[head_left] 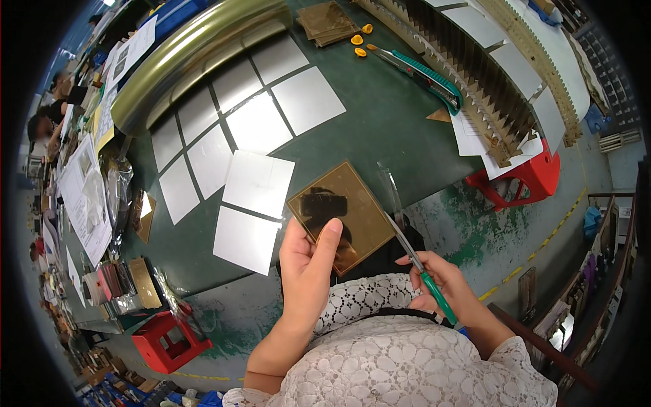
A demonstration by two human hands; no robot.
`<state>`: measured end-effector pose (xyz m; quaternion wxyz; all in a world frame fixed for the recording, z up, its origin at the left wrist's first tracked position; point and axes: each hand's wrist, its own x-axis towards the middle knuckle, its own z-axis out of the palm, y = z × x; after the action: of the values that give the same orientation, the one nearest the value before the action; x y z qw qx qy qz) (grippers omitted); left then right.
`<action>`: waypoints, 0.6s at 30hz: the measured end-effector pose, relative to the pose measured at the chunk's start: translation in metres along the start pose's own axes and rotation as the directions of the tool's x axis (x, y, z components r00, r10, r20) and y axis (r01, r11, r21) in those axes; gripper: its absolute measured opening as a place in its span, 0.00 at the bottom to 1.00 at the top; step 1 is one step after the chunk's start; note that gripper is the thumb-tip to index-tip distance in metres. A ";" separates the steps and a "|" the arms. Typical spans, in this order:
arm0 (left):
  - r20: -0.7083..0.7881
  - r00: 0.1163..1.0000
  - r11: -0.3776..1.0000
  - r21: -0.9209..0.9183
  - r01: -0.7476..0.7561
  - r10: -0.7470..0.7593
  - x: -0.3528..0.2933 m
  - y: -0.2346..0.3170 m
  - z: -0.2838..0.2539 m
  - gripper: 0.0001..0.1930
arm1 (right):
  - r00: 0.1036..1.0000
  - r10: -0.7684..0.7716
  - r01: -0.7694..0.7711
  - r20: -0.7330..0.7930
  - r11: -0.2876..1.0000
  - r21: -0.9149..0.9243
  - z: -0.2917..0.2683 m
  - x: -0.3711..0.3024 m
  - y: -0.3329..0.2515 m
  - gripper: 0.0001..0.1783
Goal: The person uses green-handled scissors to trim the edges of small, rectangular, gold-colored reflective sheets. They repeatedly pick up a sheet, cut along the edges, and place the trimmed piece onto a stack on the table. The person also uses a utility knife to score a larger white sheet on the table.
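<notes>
My left hand (308, 261) grips the lower left corner of a square, mirror-like bronze plate (363, 220), thumb on top. The plate is held tilted at the near table edge, in front of my body, and it reflects dark shapes. My right hand (444, 281) is closed round a slim green-handled knife (437, 297). Its long metal blade lies along the plate's right edge; whether it touches is unclear. Beyond the blade, a narrow strip of clear film (390, 186) stands up beside the plate. Two silvery square sheets (258, 183) lie just left of the plate.
On the green table (380, 129) lie several more silvery sheets (258, 122), a golden film roll (196, 61), stacked bronze plates (327, 22), yellow caps (360, 52) and a green box cutter (424, 74). A toothed rack (488, 115) stands right. Red stools (173, 342) flank the table.
</notes>
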<state>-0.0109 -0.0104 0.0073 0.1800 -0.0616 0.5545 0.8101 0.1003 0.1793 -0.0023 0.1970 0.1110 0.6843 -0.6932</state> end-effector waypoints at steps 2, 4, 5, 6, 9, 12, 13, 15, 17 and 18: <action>0.009 1.000 1.000 0.009 -0.002 0.002 0.001 -0.001 0.000 0.12 | 1.000 -0.012 0.012 -0.015 1.000 0.006 -0.001 0.001 0.000 0.34; 0.008 1.000 1.000 0.015 0.005 -0.005 0.004 -0.003 0.000 0.12 | 1.000 0.010 -0.010 -0.015 1.000 0.014 -0.003 0.001 0.003 0.33; 0.005 1.000 1.000 0.016 0.015 -0.016 0.005 -0.005 0.001 0.12 | 1.000 0.021 -0.021 -0.017 1.000 0.019 -0.005 0.002 0.006 0.33; 0.001 1.000 1.000 0.017 0.026 -0.026 0.006 -0.007 0.002 0.12 | 1.000 0.015 -0.014 -0.020 0.999 0.034 -0.005 0.003 0.007 0.33; 0.016 0.997 0.995 0.070 0.076 -0.078 0.006 -0.012 0.002 0.12 | 0.999 0.010 -0.008 -0.034 0.998 0.070 -0.007 0.006 0.009 0.32; 0.055 0.994 0.991 0.098 0.087 -0.093 0.007 -0.017 0.003 0.13 | 0.998 0.021 -0.017 -0.054 0.996 0.083 -0.010 0.012 0.008 0.31; 0.059 0.994 0.991 0.099 0.088 -0.094 0.006 -0.019 0.005 0.13 | 0.998 0.021 -0.015 -0.062 0.996 0.083 -0.010 0.014 0.007 0.30; 0.066 0.993 0.991 0.099 0.088 -0.094 0.006 -0.021 0.008 0.13 | 0.996 0.016 -0.009 -0.087 0.997 0.077 -0.009 0.018 0.005 0.28; 0.091 0.988 0.990 0.078 0.117 -0.124 0.005 -0.025 0.008 0.13 | 0.993 0.008 -0.001 -0.122 0.998 0.063 -0.008 0.021 0.005 0.26; 0.104 0.985 0.989 0.067 0.131 -0.137 0.005 -0.027 0.008 0.13 | 0.995 0.035 -0.027 -0.096 0.996 0.089 -0.009 0.023 0.003 0.24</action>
<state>-0.0048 0.0065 -0.0147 0.2657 -0.0491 0.5624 0.7815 0.0799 0.1859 -0.0146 0.1691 0.1638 0.6604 -0.7131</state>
